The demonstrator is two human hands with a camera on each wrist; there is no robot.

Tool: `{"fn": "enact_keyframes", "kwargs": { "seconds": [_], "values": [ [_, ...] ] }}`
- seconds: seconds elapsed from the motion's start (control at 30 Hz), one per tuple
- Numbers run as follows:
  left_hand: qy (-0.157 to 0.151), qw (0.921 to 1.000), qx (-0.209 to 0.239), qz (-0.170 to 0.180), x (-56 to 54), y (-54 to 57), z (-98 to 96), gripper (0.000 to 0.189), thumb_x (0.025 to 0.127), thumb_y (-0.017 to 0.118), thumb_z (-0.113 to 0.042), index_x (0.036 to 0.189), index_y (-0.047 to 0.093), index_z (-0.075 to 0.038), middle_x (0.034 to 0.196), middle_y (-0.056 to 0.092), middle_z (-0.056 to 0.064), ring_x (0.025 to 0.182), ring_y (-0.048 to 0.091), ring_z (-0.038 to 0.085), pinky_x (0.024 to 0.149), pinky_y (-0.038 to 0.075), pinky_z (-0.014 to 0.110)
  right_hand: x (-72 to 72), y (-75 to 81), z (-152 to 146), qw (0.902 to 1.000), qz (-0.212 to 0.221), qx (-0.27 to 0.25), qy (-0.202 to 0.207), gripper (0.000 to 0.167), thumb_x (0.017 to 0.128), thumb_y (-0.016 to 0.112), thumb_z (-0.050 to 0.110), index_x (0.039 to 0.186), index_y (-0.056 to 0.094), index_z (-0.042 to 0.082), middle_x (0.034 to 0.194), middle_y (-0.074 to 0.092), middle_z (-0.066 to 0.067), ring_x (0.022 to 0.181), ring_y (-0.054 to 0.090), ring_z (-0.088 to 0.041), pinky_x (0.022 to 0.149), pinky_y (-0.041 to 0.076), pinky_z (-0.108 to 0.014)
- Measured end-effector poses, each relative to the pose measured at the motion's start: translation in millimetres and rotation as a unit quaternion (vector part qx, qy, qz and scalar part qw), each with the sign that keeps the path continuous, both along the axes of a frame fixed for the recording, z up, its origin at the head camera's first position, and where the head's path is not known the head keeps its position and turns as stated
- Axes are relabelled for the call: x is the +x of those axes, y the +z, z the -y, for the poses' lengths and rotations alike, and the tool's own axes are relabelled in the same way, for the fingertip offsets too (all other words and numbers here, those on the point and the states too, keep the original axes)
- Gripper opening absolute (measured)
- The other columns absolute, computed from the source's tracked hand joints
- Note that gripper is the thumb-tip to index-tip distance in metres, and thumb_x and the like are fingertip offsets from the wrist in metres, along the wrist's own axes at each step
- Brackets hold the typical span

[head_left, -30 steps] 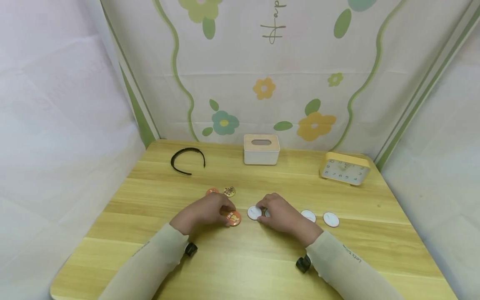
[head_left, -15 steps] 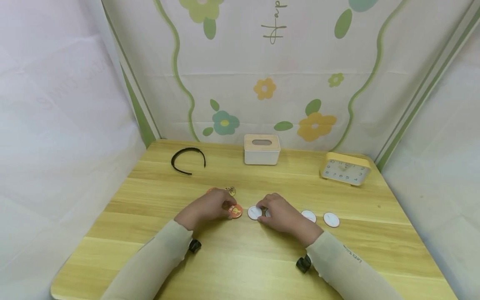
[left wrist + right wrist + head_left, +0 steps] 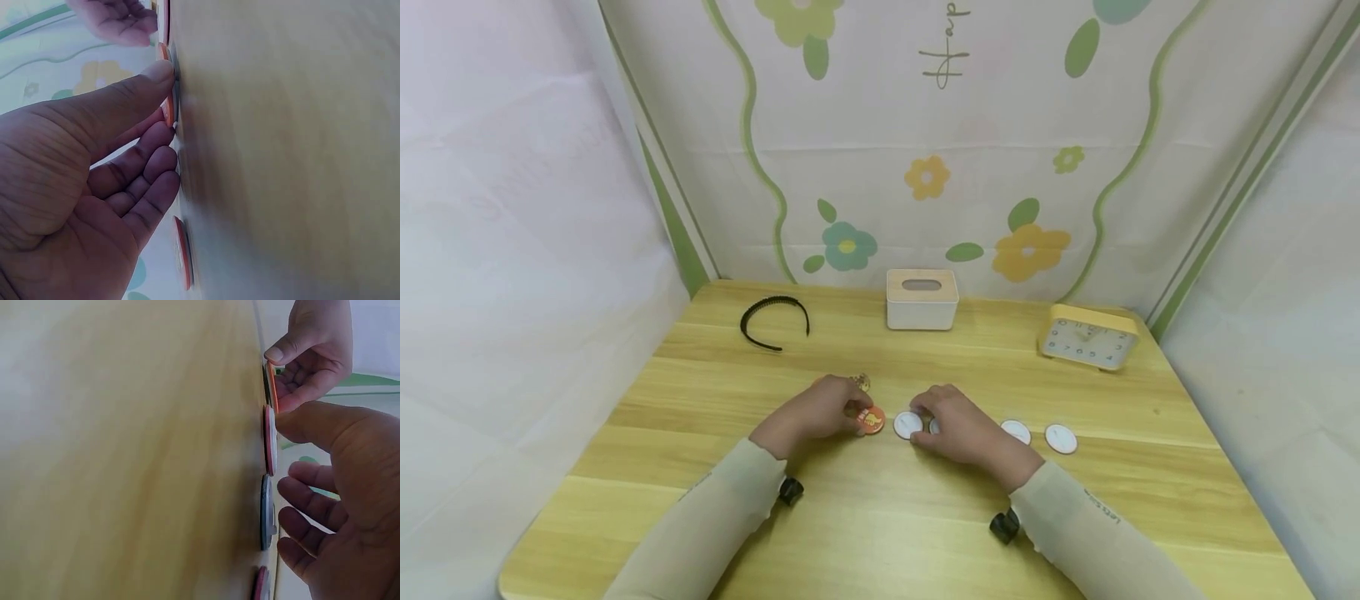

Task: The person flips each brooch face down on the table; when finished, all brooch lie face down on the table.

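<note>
My left hand [image 3: 820, 410] pinches an orange round badge [image 3: 872, 420] with a yellow print, thumb and forefinger at its left edge. In the left wrist view the badge [image 3: 168, 112] lies nearly flat to the table. Just right of it, a white-backed badge [image 3: 907, 425] sits between the thumb and forefinger of my right hand [image 3: 958, 427]; the right wrist view shows my thumb over this badge [image 3: 270, 447]. A bluish-edged badge [image 3: 267, 512] lies under that hand, mostly hidden from above. Behind my left hand a gold badge [image 3: 862, 382] is partly covered.
Two more white-backed badges [image 3: 1016, 431] lie right of my right hand. Along the back of the wooden table [image 3: 880, 517] are a black headband [image 3: 767, 304], a white tissue box [image 3: 922, 312] and a yellow clock [image 3: 1086, 342].
My left hand has moved slightly away from me and right, bringing the orange badge closer in line with the white-backed one. My right hand has stayed in place.
</note>
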State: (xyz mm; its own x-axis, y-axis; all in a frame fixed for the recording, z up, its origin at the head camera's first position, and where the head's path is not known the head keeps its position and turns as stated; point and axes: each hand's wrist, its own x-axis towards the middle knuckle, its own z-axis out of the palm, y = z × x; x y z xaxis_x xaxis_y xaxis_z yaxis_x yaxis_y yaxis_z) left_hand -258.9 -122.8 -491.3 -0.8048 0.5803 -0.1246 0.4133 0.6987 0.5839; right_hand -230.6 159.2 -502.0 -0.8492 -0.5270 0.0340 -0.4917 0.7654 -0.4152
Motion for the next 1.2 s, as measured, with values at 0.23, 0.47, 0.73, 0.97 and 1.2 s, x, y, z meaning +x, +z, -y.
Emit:
{"fn": "enact_keyframes", "kwargs": {
  "seconds": [0.23,0.47,0.73,0.97,1.2],
  "values": [
    [0.0,0.9999,0.005,-0.016,1.9,0.0,-1.3,0.031,0.094,0.088,-0.016,0.124,0.082,-0.011,0.121,0.079,0.001,0.108,0.072,0.017,0.099,0.061,0.042,-3.5,-3.3,22,0.9994,-0.019,-0.004,0.028,0.045,0.095,0.085,0.038,0.13,0.074,0.011,0.126,0.073,-0.004,0.122,0.061,-0.022,0.106,0.054,-0.043],
    [0.001,0.9998,0.014,-0.013,2.3,-0.2,-0.2,0.027,0.094,0.088,-0.017,0.12,0.082,-0.013,0.119,0.08,0.0,0.108,0.074,0.016,0.098,0.062,0.041,-5.0,-5.2,46,0.9962,-0.063,0.007,0.06,0.033,0.094,0.089,0.032,0.117,0.08,0.012,0.111,0.077,0.0,0.105,0.063,-0.02,0.098,0.055,-0.04],
    [-0.002,0.9999,0.013,-0.01,2.3,-0.1,0.7,0.026,0.095,0.087,-0.019,0.12,0.083,-0.014,0.121,0.081,-0.001,0.111,0.076,0.016,0.099,0.062,0.039,-5.9,-7.1,55,0.992,-0.104,0.031,0.065,0.027,0.097,0.085,0.037,0.113,0.083,0.015,0.1,0.077,0.005,0.097,0.063,-0.016,0.093,0.055,-0.036],
    [-0.023,0.9992,0.003,-0.031,4.5,2.5,3.0,0.022,0.098,0.083,-0.018,0.12,0.084,-0.014,0.12,0.082,0.0,0.112,0.075,0.018,0.099,0.062,0.04,-4.0,-3.5,55,0.9915,-0.103,0.04,0.069,0.024,0.101,0.08,0.034,0.114,0.084,0.014,0.108,0.081,0.003,0.105,0.068,-0.02,0.101,0.055,-0.044],
    [-0.054,0.996,0.013,-0.069,4.2,4.9,9.3,0.017,0.105,0.075,-0.017,0.117,0.086,-0.017,0.115,0.083,-0.001,0.105,0.076,0.013,0.091,0.062,0.032,-2.4,0.9,52,0.9931,-0.094,0.036,0.06,0.026,0.11,0.067,0.03,0.122,0.083,0.013,0.115,0.083,-0.001,0.109,0.072,-0.023,0.105,0.056,-0.046]
  ]
}}
